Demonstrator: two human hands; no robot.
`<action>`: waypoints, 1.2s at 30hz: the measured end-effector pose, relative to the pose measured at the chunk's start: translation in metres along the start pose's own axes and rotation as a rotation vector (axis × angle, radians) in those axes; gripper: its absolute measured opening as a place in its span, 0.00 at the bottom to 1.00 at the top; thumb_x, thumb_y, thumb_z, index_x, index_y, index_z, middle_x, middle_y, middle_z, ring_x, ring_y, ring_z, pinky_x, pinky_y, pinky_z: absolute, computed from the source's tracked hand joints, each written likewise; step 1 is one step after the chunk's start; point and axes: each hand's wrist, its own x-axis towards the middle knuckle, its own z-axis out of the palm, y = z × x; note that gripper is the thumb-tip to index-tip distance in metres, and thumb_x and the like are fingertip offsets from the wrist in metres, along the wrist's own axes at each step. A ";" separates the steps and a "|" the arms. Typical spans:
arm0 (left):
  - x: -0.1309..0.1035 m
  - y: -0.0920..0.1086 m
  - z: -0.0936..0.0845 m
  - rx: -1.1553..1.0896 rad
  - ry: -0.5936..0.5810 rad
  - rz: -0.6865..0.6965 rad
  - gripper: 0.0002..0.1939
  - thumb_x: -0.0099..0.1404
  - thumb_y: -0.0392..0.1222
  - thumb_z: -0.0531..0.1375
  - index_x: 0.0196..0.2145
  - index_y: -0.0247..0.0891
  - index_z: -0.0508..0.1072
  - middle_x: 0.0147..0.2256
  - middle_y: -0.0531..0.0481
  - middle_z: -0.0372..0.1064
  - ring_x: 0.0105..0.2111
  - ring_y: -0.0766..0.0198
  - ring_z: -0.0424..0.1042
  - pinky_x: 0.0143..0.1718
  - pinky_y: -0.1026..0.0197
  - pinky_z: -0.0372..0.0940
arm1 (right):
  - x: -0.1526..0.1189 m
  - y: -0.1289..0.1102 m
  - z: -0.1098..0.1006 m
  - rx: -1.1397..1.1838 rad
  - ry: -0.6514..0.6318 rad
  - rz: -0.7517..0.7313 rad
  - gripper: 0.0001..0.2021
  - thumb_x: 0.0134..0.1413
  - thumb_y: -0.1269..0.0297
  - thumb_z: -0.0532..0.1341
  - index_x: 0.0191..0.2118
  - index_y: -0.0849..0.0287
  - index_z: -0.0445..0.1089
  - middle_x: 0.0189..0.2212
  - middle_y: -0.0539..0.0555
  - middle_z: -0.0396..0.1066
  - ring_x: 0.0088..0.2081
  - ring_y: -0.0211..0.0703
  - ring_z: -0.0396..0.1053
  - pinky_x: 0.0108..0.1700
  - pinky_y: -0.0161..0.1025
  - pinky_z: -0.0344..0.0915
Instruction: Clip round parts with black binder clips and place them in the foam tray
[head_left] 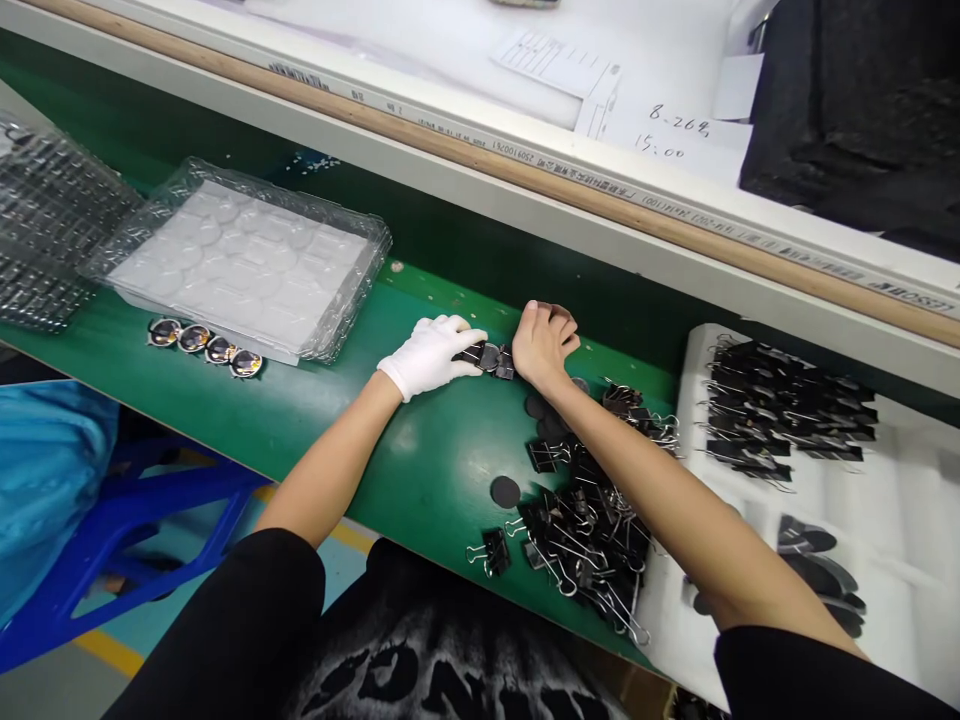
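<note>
My gloved left fingers [471,338] grip the clipped dark piece [490,358] at the green counter [337,425]. Right fingers [561,322] open beside it, contact unclear. Judged: clamping stage; calls for steady alignment.

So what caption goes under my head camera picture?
Gloved left hand and bare right hand with black clips over a green table.

Open green bench [322,420] between the shiny round pieces [206,347] and the heaped binder clips [589,530], blocking rightward.
</note>
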 end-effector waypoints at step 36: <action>-0.006 0.017 0.001 -0.015 0.048 -0.068 0.24 0.70 0.53 0.62 0.61 0.45 0.70 0.57 0.42 0.67 0.56 0.47 0.69 0.58 0.46 0.65 | -0.009 -0.009 -0.007 0.050 0.000 -0.037 0.29 0.75 0.50 0.38 0.63 0.60 0.65 0.66 0.69 0.60 0.69 0.60 0.50 0.67 0.60 0.44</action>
